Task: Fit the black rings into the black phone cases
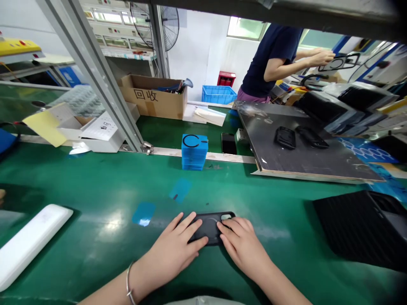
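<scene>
A black phone case [208,231] lies back-side up on the green table, with a faint ring mark on it and a camera cutout at its right end. My left hand [176,241] lies over the left end, fingers spread across the back and thumb along the near edge. At the other end, my right hand [243,241] grips the case beside the cutout, its index fingertip pressing on the back near the ring mark. Beyond the hands stands a stack of blue film sheets [194,159], with a black ring and a short bar on the top sheet.
Two blue film pieces [144,213] lie left of the case. A white oblong block [33,243] is at left, a row of black cases [359,226] at right. Behind are a dark board [305,159], a phone [229,144], a cardboard box [155,99], a metal post [104,80] and a co-worker [270,63].
</scene>
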The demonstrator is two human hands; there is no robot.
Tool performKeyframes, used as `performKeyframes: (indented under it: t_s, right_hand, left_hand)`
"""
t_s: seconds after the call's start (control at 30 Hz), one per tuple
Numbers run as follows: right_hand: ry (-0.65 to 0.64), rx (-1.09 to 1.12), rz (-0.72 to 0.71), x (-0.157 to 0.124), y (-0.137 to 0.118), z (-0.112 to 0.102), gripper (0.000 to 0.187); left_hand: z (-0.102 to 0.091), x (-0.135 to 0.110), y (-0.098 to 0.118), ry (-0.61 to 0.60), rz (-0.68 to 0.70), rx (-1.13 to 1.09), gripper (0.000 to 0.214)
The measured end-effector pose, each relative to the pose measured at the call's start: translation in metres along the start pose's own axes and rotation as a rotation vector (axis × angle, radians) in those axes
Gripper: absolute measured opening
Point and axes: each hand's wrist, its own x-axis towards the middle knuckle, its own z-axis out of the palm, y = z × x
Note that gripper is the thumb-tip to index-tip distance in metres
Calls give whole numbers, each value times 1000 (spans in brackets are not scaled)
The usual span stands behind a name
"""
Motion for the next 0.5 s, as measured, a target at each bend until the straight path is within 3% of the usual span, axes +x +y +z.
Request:
performKeyframes:
  t_s: [0.33,0.43,0.5]
  right_hand:
    - [-6,154,-31,-4,6,-4,24]
    - [95,131,-12,-2,17,-12,28]
    - [210,93,87,-11,32,-28,27]
  left_hand:
    - [4,-1,0,47,-8,-11,43]
    - [1,0,-2,43,2,-25,44]
    - [-1,1,-4,41,16,-22,46]
